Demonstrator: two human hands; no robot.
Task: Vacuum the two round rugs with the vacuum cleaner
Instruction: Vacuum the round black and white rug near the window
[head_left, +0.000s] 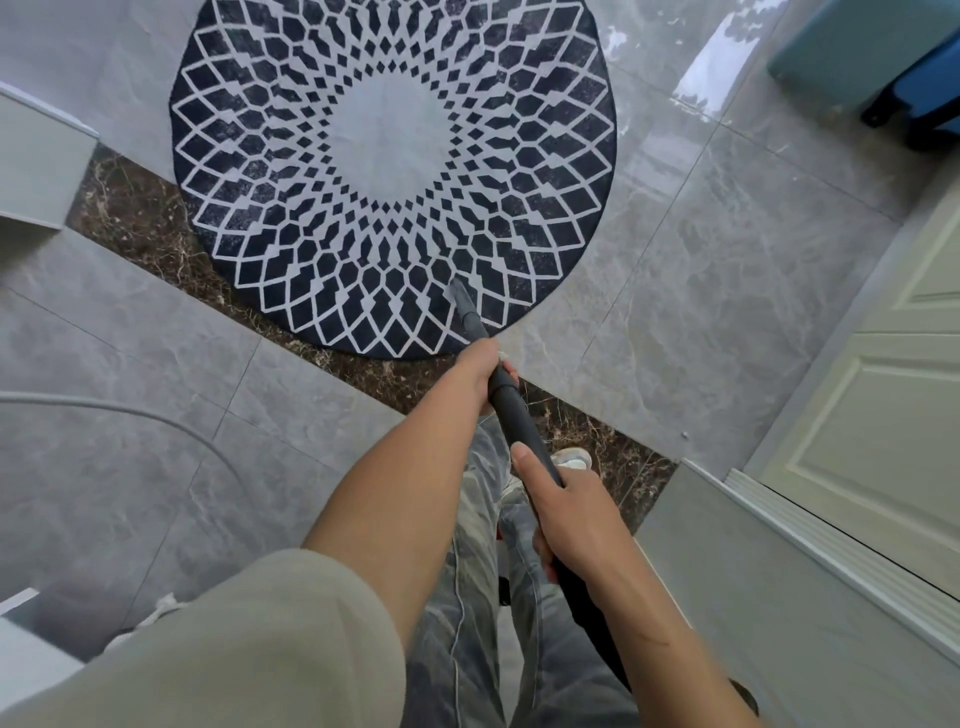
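We look down on a glossy grey marble-look tile floor (701, 249) crossed by a dark brown veined stone strip (130, 208). On it lies the round navy rug with a white lattice pattern and a plain pale centre (291, 171), its near edge overlapping the strip. We see only this one rug. A cream panelled door (857, 415) stands at the right. The dark grey vacuum wand (519, 415) slants from lower right up to the rug. Our right hand (571, 512) wraps the wand's middle, thumb laid along the tube. Our left hand (483, 366) grips it further down, fingers curled round. The narrow grey nozzle tip (465, 306) rests on the rug's near edge. A pale shoe (571, 460) shows beside the wand.
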